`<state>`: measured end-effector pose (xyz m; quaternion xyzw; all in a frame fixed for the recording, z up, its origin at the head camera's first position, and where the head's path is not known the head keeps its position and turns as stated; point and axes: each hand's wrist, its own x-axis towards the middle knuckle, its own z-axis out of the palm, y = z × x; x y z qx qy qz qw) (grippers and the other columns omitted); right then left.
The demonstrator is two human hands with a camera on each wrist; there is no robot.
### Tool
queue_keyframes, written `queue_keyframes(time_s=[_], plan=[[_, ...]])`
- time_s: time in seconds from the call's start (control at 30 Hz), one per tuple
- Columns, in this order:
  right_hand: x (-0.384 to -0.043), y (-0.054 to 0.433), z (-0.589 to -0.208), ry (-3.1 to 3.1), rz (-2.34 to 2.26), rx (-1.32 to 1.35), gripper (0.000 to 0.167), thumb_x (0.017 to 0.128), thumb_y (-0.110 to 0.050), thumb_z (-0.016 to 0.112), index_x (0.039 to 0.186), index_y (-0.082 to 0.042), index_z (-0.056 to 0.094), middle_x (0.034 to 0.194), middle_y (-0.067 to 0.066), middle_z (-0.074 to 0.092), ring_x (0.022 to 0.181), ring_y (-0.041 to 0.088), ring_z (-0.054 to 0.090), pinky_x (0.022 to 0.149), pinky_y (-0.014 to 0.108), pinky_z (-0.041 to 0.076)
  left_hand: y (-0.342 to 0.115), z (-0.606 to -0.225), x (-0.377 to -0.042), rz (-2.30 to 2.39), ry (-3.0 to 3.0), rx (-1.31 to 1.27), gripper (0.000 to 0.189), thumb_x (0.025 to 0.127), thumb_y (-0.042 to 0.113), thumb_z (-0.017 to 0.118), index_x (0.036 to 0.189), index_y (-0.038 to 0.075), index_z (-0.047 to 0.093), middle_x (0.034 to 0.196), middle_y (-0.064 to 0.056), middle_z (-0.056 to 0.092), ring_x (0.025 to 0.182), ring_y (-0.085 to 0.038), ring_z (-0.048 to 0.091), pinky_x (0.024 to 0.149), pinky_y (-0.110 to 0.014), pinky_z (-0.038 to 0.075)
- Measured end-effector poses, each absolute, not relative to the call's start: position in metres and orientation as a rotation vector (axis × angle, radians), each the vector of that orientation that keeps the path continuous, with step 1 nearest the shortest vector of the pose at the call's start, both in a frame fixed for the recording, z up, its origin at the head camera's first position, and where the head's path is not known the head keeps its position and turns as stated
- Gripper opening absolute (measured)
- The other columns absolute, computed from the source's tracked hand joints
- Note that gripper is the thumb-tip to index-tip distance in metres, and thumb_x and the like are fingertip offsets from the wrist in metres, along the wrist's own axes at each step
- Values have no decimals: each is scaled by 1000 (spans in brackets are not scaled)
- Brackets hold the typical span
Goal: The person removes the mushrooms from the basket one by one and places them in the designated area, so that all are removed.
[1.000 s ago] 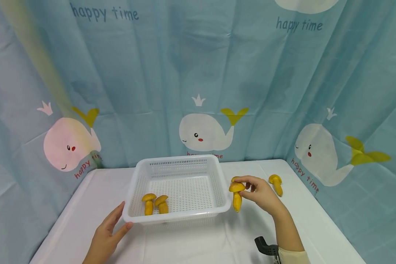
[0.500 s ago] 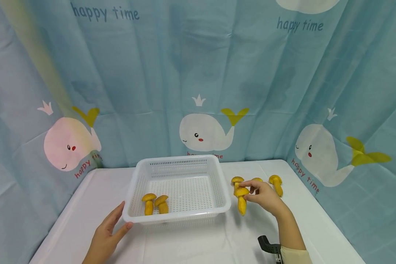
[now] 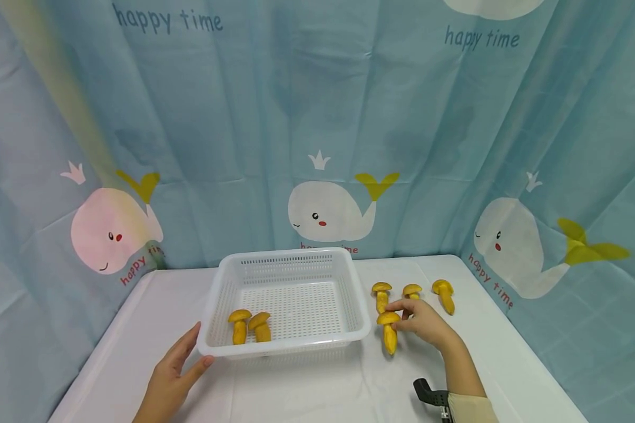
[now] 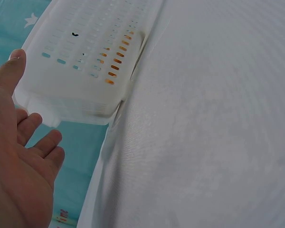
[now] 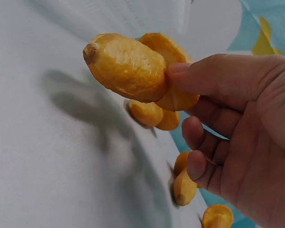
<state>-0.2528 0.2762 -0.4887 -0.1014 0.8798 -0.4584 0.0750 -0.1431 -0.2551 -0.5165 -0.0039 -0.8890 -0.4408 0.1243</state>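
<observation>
Head view, right hand (image 3: 424,322) pinching a yellow mushroom (image 3: 390,338), left hand (image 3: 168,377) spread at the white basket (image 3: 296,345)

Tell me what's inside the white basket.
A yellow mushroom and, right of it, another mushroom, toward the near left corner of the basket. From above, the near rim covers their stem ends.

Basket (image 3: 298,308) in head, left-wrist views

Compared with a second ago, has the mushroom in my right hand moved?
Yes, the held mushroom has shifted toward you and slightly right, against the unmoved basket.
</observation>
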Motion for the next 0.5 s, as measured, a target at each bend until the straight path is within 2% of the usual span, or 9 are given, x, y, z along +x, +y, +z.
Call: queue_keyframes(time_s=[0.1, 0.17, 0.23, 0.37, 0.43, 0.5], plan=[[-255, 278, -495, 2640, -1356, -266, 38, 82, -12, 84, 119, -12, 74, 93, 9, 61, 86, 22, 50, 63, 25, 44, -255, -517, -143, -1284, -2598, -7, 77, 95, 40, 73, 161, 27, 36, 160, -7, 42, 143, -34, 45, 96, 1, 31], [-257, 278, -498, 2641, -1352, -249, 38, 82, -12, 84, 119, -13, 75, 92, 9, 61, 86, 22, 50, 63, 25, 44, -256, -518, -143, -1277, -2599, -11, 77, 95, 40, 73, 161, 26, 36, 160, -7, 43, 144, -23, 44, 96, 1, 31], [-258, 279, -501, 2642, -1350, -237, 37, 82, -12, 84, 118, -13, 75, 93, 9, 61, 86, 22, 50, 64, 26, 45, -256, -518, -143, -1276, -2595, -15, 76, 95, 40, 73, 161, 26, 36, 160, -7, 43, 143, -21, 45, 96, 1, 32], [-259, 279, -506, 2635, -1356, -215, 37, 83, -9, 83, 119, -13, 75, 94, 7, 62, 87, 22, 49, 64, 26, 45, -256, -518, -143, -1270, -2594, -14, 77, 95, 39, 74, 160, 26, 37, 160, -7, 43, 142, -33, 46, 97, -2, 34], [-259, 279, -508, 2631, -1353, -206, 38, 83, -8, 82, 120, -12, 75, 96, 6, 63, 88, 22, 49, 65, 26, 45, -256, -518, -143, -1272, -2599, -14, 77, 95, 40, 73, 161, 25, 36, 160, -9, 43, 141, -40, 46, 102, -14, 43], [-260, 278, -509, 2625, -1352, -193, 38, 83, -8, 82, 120, -12, 75, 96, 5, 63, 88, 22, 49, 65, 25, 45, -256, -517, -144, -1262, -2615, 2, 78, 95, 42, 73, 161, 26, 36, 160, -9, 43, 141, -42, 46, 103, -20, 45]])
